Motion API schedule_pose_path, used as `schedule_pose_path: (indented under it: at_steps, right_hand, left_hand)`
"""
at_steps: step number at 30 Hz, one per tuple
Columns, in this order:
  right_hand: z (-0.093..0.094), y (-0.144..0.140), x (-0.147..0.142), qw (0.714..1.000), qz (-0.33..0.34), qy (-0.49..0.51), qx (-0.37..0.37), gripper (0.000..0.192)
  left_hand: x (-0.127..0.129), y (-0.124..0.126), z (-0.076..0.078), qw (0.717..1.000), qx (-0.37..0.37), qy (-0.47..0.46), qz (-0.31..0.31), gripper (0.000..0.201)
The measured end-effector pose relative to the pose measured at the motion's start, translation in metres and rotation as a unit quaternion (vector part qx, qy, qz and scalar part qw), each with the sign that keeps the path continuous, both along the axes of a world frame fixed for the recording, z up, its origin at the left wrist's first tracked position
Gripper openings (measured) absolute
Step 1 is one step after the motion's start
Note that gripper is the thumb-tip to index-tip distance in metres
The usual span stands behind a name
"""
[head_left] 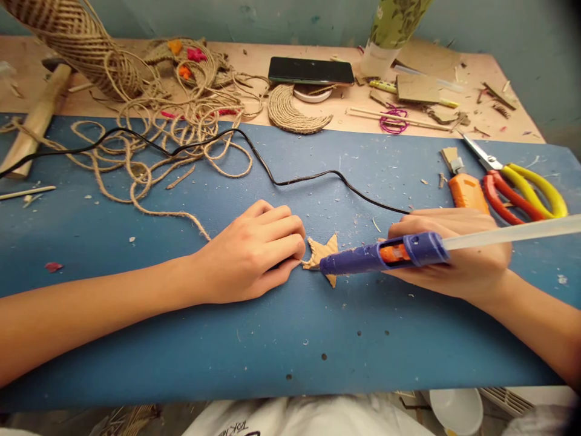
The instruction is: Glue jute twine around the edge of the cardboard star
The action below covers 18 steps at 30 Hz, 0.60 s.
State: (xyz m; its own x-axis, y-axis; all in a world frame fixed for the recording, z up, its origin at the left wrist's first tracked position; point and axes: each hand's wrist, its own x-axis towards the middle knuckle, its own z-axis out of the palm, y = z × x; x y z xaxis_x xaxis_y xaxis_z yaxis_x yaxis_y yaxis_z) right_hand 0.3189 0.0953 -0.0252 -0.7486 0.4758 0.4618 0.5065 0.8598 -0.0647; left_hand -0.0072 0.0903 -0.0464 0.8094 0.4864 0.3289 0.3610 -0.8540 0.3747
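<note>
Cardboard star [325, 247] beneath glue gun [358, 259]

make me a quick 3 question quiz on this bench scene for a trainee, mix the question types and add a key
1. Which hand holds the blue glue gun?
2. True or false: the scissors lie beside the orange-handled tool.
3. The small cardboard piece near the left hand is shaped like: a) a ring, b) a star, c) a square.

Key: 1. The right hand. 2. True. 3. b.
</note>
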Motion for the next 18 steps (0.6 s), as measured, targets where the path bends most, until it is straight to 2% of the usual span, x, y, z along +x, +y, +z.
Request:
schedule_pose_path:
  at_steps: [7,18]
  right_hand:
    - [-0.0009,0.0018,0.0022,1.0,0.002,0.006,-0.02,0.017]
    - [-0.0019,0.0008,0.004,0.999,-0.001,0.024,-0.031,0.023]
  left_hand:
    - [0.0004,0.0,0.0007,1.0,-0.002,0.0,0.001,0.013]
    - [0.0002,-0.0001,0.0007,1.0,0.002,-0.002,0.001,0.013]
